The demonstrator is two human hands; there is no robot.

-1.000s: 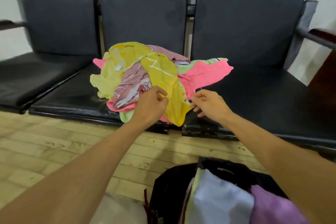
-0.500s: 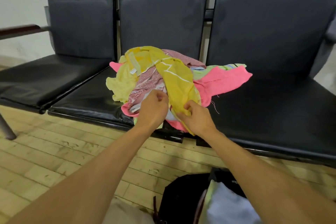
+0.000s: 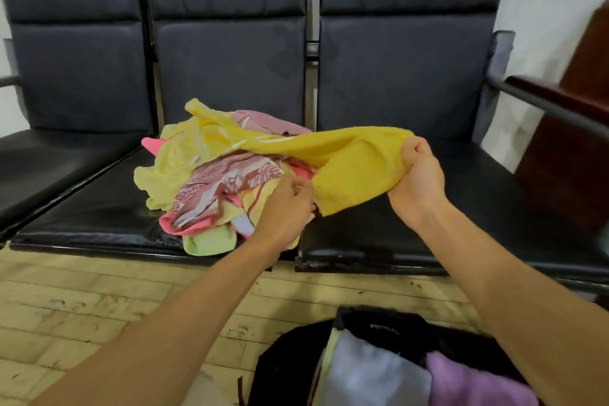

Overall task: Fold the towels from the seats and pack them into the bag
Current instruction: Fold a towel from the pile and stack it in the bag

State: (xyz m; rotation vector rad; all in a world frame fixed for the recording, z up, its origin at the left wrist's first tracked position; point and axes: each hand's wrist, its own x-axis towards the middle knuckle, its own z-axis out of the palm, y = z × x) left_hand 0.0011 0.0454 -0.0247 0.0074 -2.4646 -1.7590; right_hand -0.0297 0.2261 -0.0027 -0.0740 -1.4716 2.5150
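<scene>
While your right hand (image 3: 416,175) grips one end of the yellow towel (image 3: 349,155) right of centre, the cloth stretches from that fist up and leftward across the pile of towels (image 3: 211,181) on the bench (image 3: 395,234), its far end draped over the heap's upper left. So its long axis runs left to right, and your left hand (image 3: 286,204) sits just beside the near lower corner, fingers curled at the edge; whether they already pinch the yellow cloth I cannot tell. That hand is the nearer one to take the second corner, I judge. The bag (image 3: 379,336) lies open on the floor at lower right, folded towels showing inside.
</scene>
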